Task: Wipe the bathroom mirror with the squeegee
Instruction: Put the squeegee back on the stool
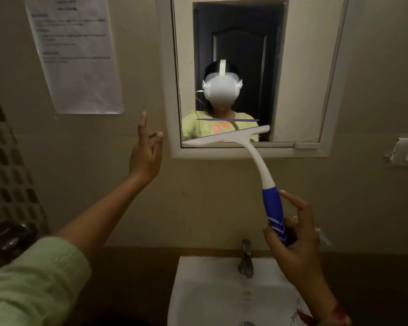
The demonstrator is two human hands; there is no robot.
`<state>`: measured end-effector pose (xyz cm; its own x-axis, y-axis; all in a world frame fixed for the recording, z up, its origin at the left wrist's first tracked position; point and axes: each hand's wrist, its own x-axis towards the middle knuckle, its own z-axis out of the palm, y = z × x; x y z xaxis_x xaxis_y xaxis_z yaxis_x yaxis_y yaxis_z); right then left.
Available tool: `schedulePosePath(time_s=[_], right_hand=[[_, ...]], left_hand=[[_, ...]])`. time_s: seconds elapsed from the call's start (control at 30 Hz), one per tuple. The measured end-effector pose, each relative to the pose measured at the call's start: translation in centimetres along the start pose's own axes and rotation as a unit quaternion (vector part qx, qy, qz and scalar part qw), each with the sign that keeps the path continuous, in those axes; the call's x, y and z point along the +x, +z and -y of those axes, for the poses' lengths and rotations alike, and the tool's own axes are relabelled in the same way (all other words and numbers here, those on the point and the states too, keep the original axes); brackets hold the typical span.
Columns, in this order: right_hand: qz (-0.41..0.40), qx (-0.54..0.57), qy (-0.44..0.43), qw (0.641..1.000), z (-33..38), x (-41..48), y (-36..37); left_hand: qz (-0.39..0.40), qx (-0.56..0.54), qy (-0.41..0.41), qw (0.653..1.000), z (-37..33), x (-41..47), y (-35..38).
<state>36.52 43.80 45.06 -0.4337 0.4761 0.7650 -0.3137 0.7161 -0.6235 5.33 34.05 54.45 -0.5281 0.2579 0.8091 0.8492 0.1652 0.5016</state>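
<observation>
One squeegee point(257, 170), handle gripped in the right hand point(295, 241), blade lying nine-to-three across the mirror point(299, 74) at six o'clock, left hand point(146, 154) empty, fingers spread.

A small bathroom, dimly lit

A white-framed mirror point(252, 74) hangs on a beige wall above a white washbasin point(212, 295) with a metal tap point(246, 258); a printed notice point(74, 52) is stuck beside it; patterned tiles point(7, 161) run down the left.

Dim beige wall point(222, 196) bears a paper notice point(78, 55) above a white sink point(198, 290).
</observation>
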Motion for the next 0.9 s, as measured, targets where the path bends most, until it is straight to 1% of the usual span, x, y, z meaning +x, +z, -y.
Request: schedulePosePath(time_s=[0.1, 0.23, 0.43, 0.6, 0.73, 0.8, 0.9], right_hand=[[0.044, 0.007, 0.025, 0.999, 0.0, -0.6, 0.5], [0.095, 0.015, 0.063, 0.993, -0.1, -1.9, 1.9], [0.192, 0.067, 0.131, 0.97, -0.8, -4.1, 4.2], [0.242, 0.107, 0.195, 0.944, -1.9, -6.9, 6.7], [0.272, 0.129, 0.262, 0.917, -3.3, -9.9, 9.1], [0.285, 0.135, 0.292, 0.903, -3.9, -11.3, 10.4], [0.322, 0.14, 0.335, 0.875, -4.3, -13.2, 12.9]], left_hand=[[0.032, -0.007, -0.056, 0.998, 2.1, -5.1, -1.5], [0.049, -0.01, -0.128, 0.99, 4.2, -11.5, -3.7], [0.062, -0.035, -0.236, 0.969, 6.1, -19.0, -6.6], [0.041, -0.016, -0.328, 0.944, 8.4, -25.0, -8.5], [0.031, -0.025, -0.404, 0.914, 10.4, -29.7, -10.6], [0.023, -0.024, -0.432, 0.901, 11.0, -31.3, -11.8], [0.016, 0.001, -0.448, 0.894, 11.8, -32.9, -13.6]])
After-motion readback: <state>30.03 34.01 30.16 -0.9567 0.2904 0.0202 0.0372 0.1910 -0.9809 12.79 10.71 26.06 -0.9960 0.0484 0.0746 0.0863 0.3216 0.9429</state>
